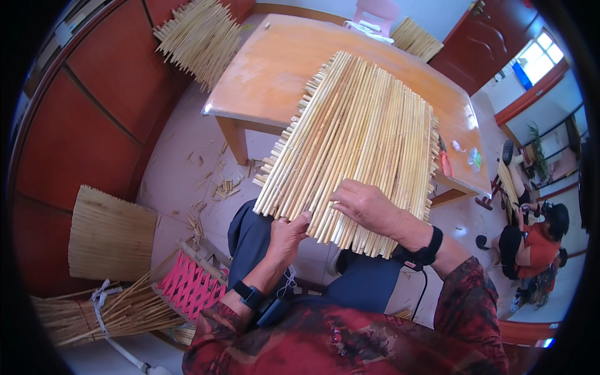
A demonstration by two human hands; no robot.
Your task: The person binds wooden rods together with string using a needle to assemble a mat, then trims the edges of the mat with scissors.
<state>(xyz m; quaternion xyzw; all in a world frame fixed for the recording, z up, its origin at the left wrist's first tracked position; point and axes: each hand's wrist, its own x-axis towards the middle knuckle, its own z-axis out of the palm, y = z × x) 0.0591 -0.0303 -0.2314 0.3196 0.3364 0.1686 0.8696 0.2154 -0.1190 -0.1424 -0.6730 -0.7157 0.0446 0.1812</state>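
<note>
A mat of pale straw-coloured reed sticks, bound side by side with uneven ends, rests across the table and over my lap. My left hand grips its near edge at the lower left, thumb on the sticks and fingers partly hidden beneath. My right hand is on the mat's near part, right of my left hand, with fingers bent and pressed together; what they pinch is too small to make out. Red-handled pliers lie on the table beside the mat, near a small clear-and-green container.
Stick bundles stand at back left, a finished-looking mat and loose reeds at lower left, beside a pink-strapped stool. Offcuts litter the floor. A pink chair is behind the table. A person sits at the right.
</note>
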